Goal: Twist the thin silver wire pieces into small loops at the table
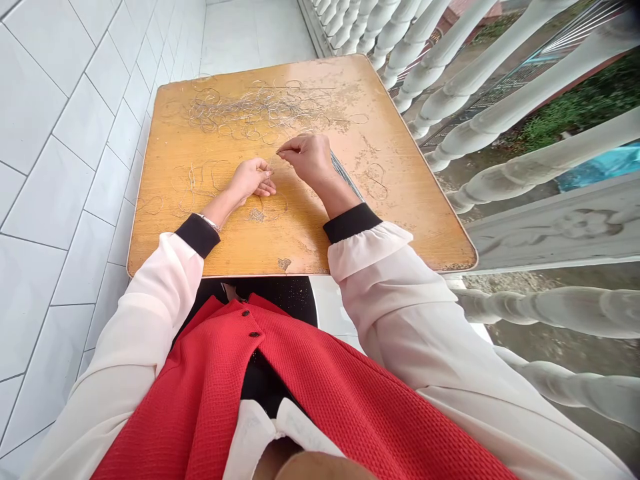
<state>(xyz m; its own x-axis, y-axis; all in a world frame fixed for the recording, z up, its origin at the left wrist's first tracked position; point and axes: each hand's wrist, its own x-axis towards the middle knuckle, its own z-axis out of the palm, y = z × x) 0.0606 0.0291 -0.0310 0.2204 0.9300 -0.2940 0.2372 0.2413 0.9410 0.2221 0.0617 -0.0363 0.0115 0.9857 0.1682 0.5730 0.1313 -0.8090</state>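
Observation:
Over the middle of the table, my left hand is closed, its thumb and forefinger pinching a thin pale strand that could be wire or thread. Slightly higher and to the right, my right hand is closed too, its fingertips pinched at the upper end of that strand. A bundle of straight grey strands lies on the table, partly hidden by my right hand and wrist. Loose curled strands lie left of my left hand. Beyond both hands spreads a tangled heap of thin looped strands.
The wooden table has a worn, peeling top and rounded corners. White wall tiles rise close on the left. Along the right runs a white balustrade, with greenery outside it. One loose loop lies right of the bundle.

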